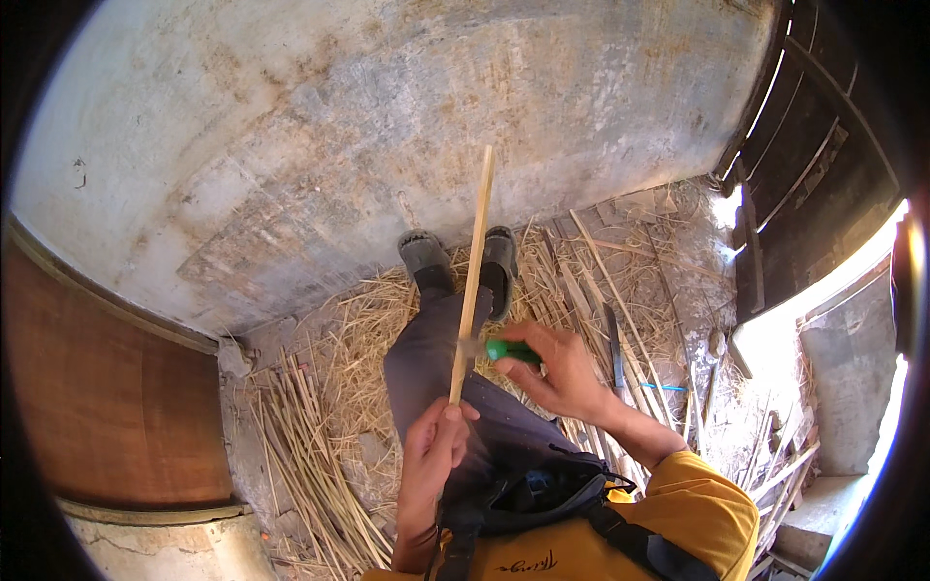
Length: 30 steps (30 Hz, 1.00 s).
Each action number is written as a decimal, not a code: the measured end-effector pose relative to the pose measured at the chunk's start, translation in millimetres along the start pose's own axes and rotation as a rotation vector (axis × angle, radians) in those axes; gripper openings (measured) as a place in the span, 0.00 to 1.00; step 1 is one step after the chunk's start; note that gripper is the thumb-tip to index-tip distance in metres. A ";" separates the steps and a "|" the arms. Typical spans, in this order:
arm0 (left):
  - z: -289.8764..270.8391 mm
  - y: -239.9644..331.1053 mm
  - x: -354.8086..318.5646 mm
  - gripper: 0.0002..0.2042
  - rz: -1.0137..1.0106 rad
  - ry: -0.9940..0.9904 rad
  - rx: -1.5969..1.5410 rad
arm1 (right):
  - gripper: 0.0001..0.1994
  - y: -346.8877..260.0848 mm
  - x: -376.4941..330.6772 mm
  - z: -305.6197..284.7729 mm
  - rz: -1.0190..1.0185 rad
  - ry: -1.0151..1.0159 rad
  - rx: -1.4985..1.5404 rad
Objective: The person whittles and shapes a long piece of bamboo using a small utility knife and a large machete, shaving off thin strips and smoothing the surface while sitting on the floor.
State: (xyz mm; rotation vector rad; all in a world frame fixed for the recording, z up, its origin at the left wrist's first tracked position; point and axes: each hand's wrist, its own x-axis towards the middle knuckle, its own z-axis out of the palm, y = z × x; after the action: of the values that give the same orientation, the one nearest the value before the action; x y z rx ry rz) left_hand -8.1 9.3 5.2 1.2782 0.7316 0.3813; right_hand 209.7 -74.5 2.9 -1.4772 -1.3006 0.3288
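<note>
My left hand (436, 447) grips the lower end of a long thin bamboo strip (472, 276) that points up and away over my legs. My right hand (557, 373) is closed around the green handle of a knife (509, 351). Its blade meets the strip about a third of the way up from my left hand. I sit with my legs stretched out, grey slippers (426, 254) against the wall.
Straw and shavings (358, 339) cover the floor around my legs. A bundle of split bamboo strips (310, 465) lies at my left, more strips at my right (620, 320). A large dark blade (616, 349) lies on the floor at right. A plastered wall (387, 116) stands ahead, a wooden door (814, 165) at right.
</note>
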 end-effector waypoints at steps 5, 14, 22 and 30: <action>7.9 3.2 5.7 0.15 0.015 0.021 -0.067 | 0.16 7.0 -13.1 12.0 -0.128 -0.009 -0.163; 11.5 -4.9 8.5 0.10 0.134 0.060 -0.007 | 0.16 8.0 -16.6 16.8 -0.188 0.024 -0.169; 14.4 2.0 7.1 0.14 0.196 0.066 0.134 | 0.16 8.8 -16.2 15.2 -0.163 0.058 -0.160; 19.3 -4.0 9.9 0.14 0.239 0.146 0.318 | 0.18 3.0 -12.1 14.5 -0.179 0.075 -0.233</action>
State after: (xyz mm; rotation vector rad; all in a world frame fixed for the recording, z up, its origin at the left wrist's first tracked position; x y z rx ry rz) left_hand 11.7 0.6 0.6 1.6588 0.7859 0.5741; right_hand 195.8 -76.4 -10.1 -1.5358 -1.4355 0.0039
